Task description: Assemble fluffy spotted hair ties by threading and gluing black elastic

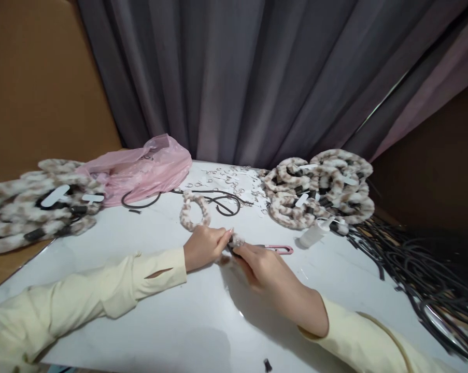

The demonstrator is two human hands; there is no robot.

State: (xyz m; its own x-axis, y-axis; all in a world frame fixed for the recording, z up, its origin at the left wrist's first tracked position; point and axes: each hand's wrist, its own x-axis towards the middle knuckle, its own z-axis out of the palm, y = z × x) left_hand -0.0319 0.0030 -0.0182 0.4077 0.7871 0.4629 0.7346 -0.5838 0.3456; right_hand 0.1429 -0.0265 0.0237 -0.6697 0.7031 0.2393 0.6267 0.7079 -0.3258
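My left hand (203, 246) is closed, fingertips pinching near the end of a furry white-and-brown strap (186, 215). The strap loops on the table beyond that hand, and a bit of its fur shows below my fingers. Facing it, my right hand (268, 270) is closed on the strap's dark end piece, close against the left fingertips. Exactly how the ends meet is hidden by my fingers. A tool with a pink handle (282, 249) lies just behind my right hand, partly covered by it. To the right of it stands a tilted white squeeze bottle (314, 233).
Piles of furry straps (8, 207) with white tabs lie at left and back right. A pink plastic bag (152, 166), black cords (228, 199) and small metal rings on white tabs (234, 181) are at the back. Black tubing (420, 269) covers the right edge; a small black piece (267, 365) is in front.
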